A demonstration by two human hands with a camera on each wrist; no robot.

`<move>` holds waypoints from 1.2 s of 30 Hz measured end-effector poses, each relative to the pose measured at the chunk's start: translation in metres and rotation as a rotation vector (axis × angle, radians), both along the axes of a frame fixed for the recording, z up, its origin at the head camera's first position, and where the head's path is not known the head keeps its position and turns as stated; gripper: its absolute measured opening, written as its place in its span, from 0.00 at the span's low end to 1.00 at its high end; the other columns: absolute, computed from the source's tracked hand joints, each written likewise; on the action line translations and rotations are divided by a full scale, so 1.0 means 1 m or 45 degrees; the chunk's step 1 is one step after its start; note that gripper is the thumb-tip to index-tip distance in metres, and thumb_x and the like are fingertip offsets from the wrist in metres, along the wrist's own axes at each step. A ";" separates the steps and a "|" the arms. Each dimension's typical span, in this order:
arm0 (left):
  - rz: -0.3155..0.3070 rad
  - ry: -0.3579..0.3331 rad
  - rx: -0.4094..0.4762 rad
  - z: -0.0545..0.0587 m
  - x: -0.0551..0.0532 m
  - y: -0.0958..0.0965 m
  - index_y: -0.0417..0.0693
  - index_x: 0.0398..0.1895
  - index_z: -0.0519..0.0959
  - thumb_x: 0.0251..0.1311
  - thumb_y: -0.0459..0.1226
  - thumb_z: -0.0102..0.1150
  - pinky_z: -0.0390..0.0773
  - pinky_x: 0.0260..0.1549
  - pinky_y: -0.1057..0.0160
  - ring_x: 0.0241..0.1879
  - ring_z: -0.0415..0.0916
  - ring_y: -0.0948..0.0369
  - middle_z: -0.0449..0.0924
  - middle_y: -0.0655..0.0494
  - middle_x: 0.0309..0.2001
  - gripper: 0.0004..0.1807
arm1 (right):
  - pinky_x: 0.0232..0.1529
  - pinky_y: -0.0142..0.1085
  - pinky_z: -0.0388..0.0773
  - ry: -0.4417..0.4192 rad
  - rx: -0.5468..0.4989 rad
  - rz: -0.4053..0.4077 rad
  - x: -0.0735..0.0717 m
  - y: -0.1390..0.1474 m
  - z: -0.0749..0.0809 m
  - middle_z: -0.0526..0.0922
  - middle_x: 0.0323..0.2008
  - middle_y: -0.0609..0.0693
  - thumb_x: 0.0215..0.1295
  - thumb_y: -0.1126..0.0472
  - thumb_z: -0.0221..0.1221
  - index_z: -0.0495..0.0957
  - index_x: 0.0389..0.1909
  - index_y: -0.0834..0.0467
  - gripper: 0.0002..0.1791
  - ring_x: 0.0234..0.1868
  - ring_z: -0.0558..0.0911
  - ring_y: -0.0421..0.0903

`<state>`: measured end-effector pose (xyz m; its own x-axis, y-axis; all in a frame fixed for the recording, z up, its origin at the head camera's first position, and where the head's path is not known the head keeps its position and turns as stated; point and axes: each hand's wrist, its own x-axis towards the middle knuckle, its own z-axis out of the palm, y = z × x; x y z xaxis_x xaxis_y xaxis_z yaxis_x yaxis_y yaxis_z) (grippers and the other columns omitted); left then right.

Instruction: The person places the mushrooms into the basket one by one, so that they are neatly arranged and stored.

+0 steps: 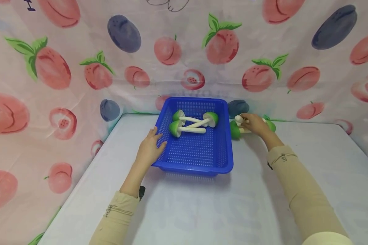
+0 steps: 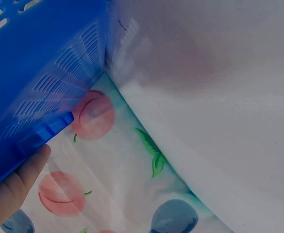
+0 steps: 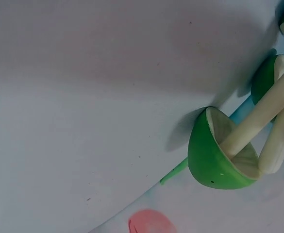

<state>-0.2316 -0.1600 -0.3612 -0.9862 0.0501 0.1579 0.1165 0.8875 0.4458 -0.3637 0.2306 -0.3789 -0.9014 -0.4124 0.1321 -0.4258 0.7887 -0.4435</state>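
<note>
A blue plastic basket [image 1: 190,169] stands on the white table with three toy mushrooms, green-capped and white-stemmed, lying inside, one of them a front mushroom [image 1: 191,130]. My left hand [image 1: 148,148] rests on the basket's left rim, its fingers spread; one finger touches the rim in the left wrist view. Just right of the basket, my right hand [image 1: 255,124] pinches a toy mushroom by the pale end of its stem [image 1: 239,119]. Beside it lie more green caps, such as the left cap [image 1: 234,131]. The right wrist view shows a large green cap [image 3: 209,160] with crossing stems; my fingers are out of that view.
A fruit-print cloth [image 1: 135,78] hangs behind and to the left of the white table [image 1: 184,211]. The basket stands close to the back of the table, and the loose mushrooms lie near the back edge as well.
</note>
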 end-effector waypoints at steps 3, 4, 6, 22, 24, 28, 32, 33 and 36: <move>-0.001 0.000 0.001 0.000 -0.001 -0.001 0.35 0.60 0.71 0.63 0.42 0.55 0.57 0.67 0.44 0.72 0.49 0.45 0.55 0.38 0.70 0.26 | 0.55 0.59 0.71 -0.020 0.003 -0.036 0.001 -0.001 0.001 0.75 0.51 0.74 0.65 0.69 0.54 0.69 0.55 0.74 0.19 0.53 0.74 0.69; -0.003 0.002 0.003 0.000 -0.001 -0.001 0.35 0.60 0.71 0.63 0.42 0.55 0.57 0.67 0.44 0.72 0.49 0.45 0.55 0.38 0.70 0.26 | 0.55 0.59 0.71 -0.021 0.000 -0.043 0.001 -0.001 0.001 0.75 0.51 0.75 0.65 0.69 0.53 0.69 0.55 0.74 0.19 0.54 0.74 0.69; -0.003 0.001 0.004 0.000 -0.001 -0.002 0.35 0.60 0.72 0.63 0.42 0.55 0.57 0.67 0.44 0.72 0.49 0.45 0.55 0.38 0.70 0.26 | 0.54 0.59 0.71 -0.015 -0.014 -0.051 0.002 -0.002 0.001 0.75 0.50 0.74 0.66 0.69 0.53 0.69 0.53 0.73 0.17 0.54 0.73 0.69; -0.001 -0.004 0.009 0.002 0.002 0.000 0.34 0.59 0.71 0.63 0.42 0.55 0.57 0.67 0.44 0.72 0.49 0.45 0.55 0.37 0.70 0.26 | 0.54 0.60 0.70 0.112 -0.067 -0.046 0.003 0.005 0.009 0.76 0.48 0.74 0.66 0.70 0.53 0.69 0.49 0.71 0.13 0.52 0.74 0.70; -0.001 -0.006 0.011 0.001 0.002 0.000 0.34 0.60 0.71 0.63 0.42 0.55 0.57 0.67 0.44 0.72 0.49 0.44 0.55 0.37 0.70 0.26 | 0.54 0.60 0.70 0.122 -0.065 -0.060 0.005 0.005 0.012 0.76 0.48 0.74 0.66 0.70 0.53 0.69 0.50 0.71 0.13 0.52 0.74 0.70; -0.002 -0.026 0.016 0.000 0.002 0.001 0.36 0.60 0.71 0.64 0.43 0.54 0.56 0.68 0.45 0.72 0.48 0.45 0.54 0.39 0.71 0.26 | 0.54 0.61 0.70 0.155 -0.104 -0.089 0.007 0.005 0.018 0.76 0.48 0.74 0.66 0.70 0.53 0.69 0.50 0.71 0.14 0.53 0.73 0.70; 0.005 -0.023 0.008 0.001 0.002 0.001 0.36 0.60 0.71 0.64 0.43 0.54 0.56 0.68 0.45 0.72 0.48 0.46 0.54 0.39 0.71 0.26 | 0.52 0.60 0.71 0.224 -0.170 -0.095 0.009 0.004 0.024 0.76 0.47 0.75 0.68 0.69 0.51 0.67 0.51 0.72 0.14 0.51 0.75 0.70; 0.006 -0.022 0.005 0.001 0.002 0.000 0.35 0.60 0.72 0.64 0.42 0.54 0.56 0.68 0.45 0.72 0.49 0.46 0.54 0.39 0.71 0.26 | 0.52 0.60 0.71 0.240 -0.194 -0.100 0.010 0.003 0.026 0.76 0.47 0.75 0.68 0.69 0.50 0.66 0.51 0.72 0.14 0.50 0.75 0.70; 0.006 -0.017 0.006 0.003 0.003 0.000 0.35 0.60 0.71 0.64 0.42 0.54 0.56 0.68 0.44 0.72 0.49 0.45 0.54 0.39 0.71 0.26 | 0.50 0.60 0.73 0.281 -0.272 -0.110 0.010 0.002 0.031 0.76 0.46 0.76 0.70 0.69 0.48 0.64 0.51 0.73 0.14 0.49 0.75 0.70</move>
<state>-0.2286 -0.1602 -0.3585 -0.9884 0.0445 0.1449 0.1061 0.8860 0.4514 -0.3537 0.2324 -0.3481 -0.8720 -0.2774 0.4033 -0.4654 0.7253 -0.5073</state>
